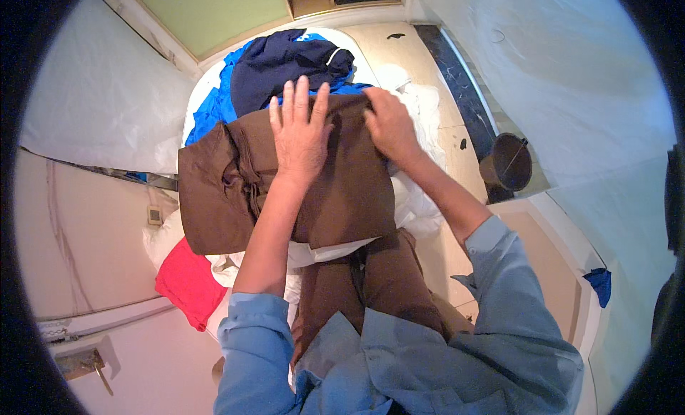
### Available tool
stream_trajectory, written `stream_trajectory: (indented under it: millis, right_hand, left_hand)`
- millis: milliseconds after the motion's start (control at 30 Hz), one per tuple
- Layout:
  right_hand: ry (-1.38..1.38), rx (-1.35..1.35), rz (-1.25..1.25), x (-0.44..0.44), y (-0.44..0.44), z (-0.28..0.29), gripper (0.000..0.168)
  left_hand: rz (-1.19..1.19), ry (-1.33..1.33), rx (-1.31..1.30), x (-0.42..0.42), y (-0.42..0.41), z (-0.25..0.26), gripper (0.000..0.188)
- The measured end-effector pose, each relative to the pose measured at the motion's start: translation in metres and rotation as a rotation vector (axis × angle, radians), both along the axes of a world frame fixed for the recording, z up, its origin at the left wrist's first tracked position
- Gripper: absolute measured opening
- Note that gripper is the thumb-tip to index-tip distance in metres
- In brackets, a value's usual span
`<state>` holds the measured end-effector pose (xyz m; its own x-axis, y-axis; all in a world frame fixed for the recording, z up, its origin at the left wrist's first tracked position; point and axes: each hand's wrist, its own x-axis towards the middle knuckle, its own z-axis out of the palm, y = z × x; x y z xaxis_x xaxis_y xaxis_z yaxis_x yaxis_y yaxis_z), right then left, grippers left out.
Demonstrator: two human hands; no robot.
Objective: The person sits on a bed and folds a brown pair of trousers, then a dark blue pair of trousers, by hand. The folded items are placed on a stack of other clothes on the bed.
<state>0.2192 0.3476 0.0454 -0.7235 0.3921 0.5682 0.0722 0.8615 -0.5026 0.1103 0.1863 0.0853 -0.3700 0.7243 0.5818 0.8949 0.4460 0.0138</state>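
A brown cloth garment (348,195) lies folded across the surface before me, with bunched creases toward its left side. My left hand (302,131) rests flat on top of it, fingers spread and pointing away from me. At the garment's far right corner, my right hand (393,123) has its fingers and thumb bent on the cloth edge; the fingertips are partly hidden. Just beyond lies a dark navy garment (283,67), heaped on bright blue cloth (206,120). White cloth (423,104) sits to the right of the brown one.
Red cloth (190,284) lies at the lower left, near a wall socket (154,215). A dark bucket (505,161) stands at right by a black marble strip (460,78). Translucent plastic sheeting (578,94) hangs on the right. A blue cloth scrap (599,286) hangs at far right.
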Motion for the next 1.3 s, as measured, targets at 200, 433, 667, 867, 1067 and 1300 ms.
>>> stream_trajectory:
  millis: [200,433,667,867,1067,1300]
  right_hand:
    - [-0.183,0.285,0.003,0.011,-0.032,-0.031,0.061]
    - [-0.310,0.248,-0.196,0.019,-0.017,-0.039,0.059]
    - [-0.271,-0.557,-0.232,0.001,0.014,-0.016,0.053]
    - [-0.292,-0.632,-0.192,-0.024,0.048,-0.040,0.046]
    - [-0.271,-0.891,-0.018,-0.031,0.054,-0.030,0.026]
    - [-0.178,-0.524,-0.024,-0.029,0.026,0.028,0.022]
  left_hand:
    - [-0.084,-0.021,-0.215,-0.001,-0.010,-0.023,0.068]
    - [0.019,-0.059,-0.195,-0.002,-0.031,-0.028,0.077]
    - [-0.138,-0.292,0.024,0.117,-0.055,-0.003,0.088]
    - [-0.188,-0.265,-0.080,0.165,-0.059,-0.052,0.062]
    - [-0.208,-0.135,0.061,0.156,-0.058,-0.060,0.030]
    - [-0.119,-0.339,0.282,0.136,-0.096,-0.029,0.039]
